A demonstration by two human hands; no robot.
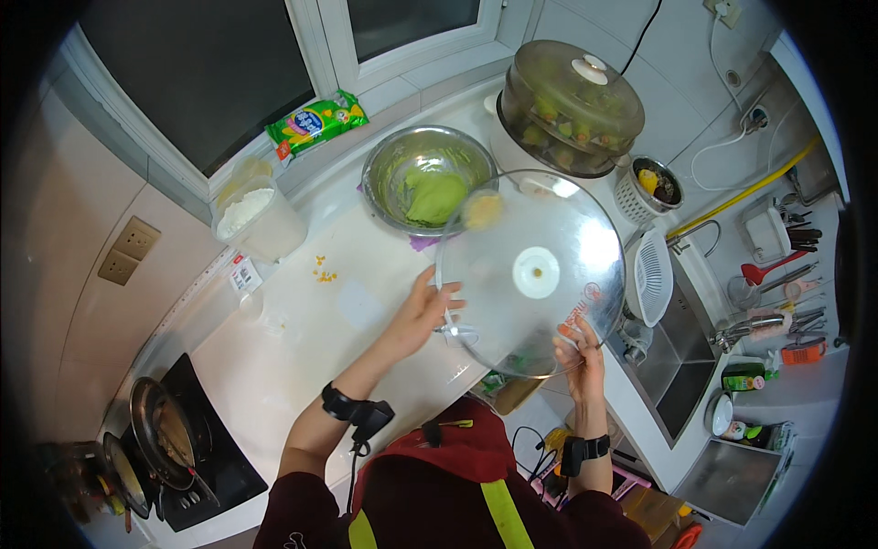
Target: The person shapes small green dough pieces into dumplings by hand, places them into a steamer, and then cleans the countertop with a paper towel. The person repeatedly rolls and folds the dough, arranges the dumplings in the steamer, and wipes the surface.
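A large round glass pot lid (507,302) with a pale central knob is held up over the counter. My right hand (579,353) grips its lower right rim. At its left rim is my left hand (429,312), fingers spread; whether it touches the glass I cannot tell. Behind the lid's upper left edge stands a steel mixing bowl (384,195) holding green dough (437,197). Part of the bowl and a yellow lump (483,210) show through the glass. A tub of white flour (264,230) stands left of the bowl, with small yellow kernels (324,274) scattered on the counter (274,377).
A tiered steamer (573,110) with filled tiers stands at the back right, beside a perforated basket (645,189). A white colander (649,278) rests by the steel sink (672,343). At lower left, pans (164,432) sit on a black hob. A green packet (319,125) lies on the windowsill.
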